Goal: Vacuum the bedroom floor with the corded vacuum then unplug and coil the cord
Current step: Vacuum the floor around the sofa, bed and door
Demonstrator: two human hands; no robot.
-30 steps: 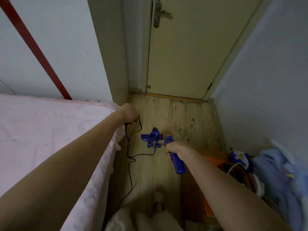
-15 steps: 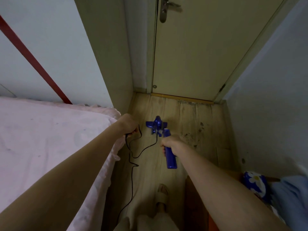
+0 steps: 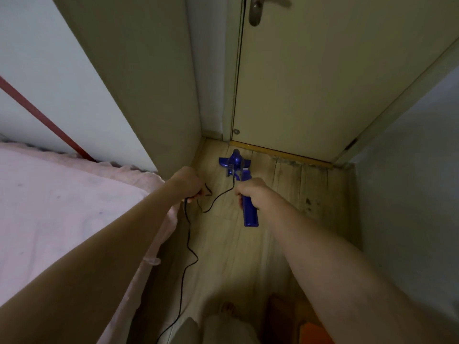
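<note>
Pale wood-plank floor [image 3: 223, 244] runs up the centre of the frame to the door sill. Blue plastic vacuum head [image 3: 234, 163] sits on it, upper centre, near the sill. Thin black cord [image 3: 188, 247] trails over the planks toward bottom centre. Bed with pink sheet [image 3: 62, 207] fills the left; nothing visible lying on it.

Both bare forearms extend forward and downward. Left hand [image 3: 186, 182]: fingers curled, gripping a thin black cord [image 3: 189, 247]. Right hand [image 3: 250, 192]: fingers wrapped round the blue plastic vacuum handle [image 3: 249, 212], knuckles uppermost; hands near each other, apart
</note>
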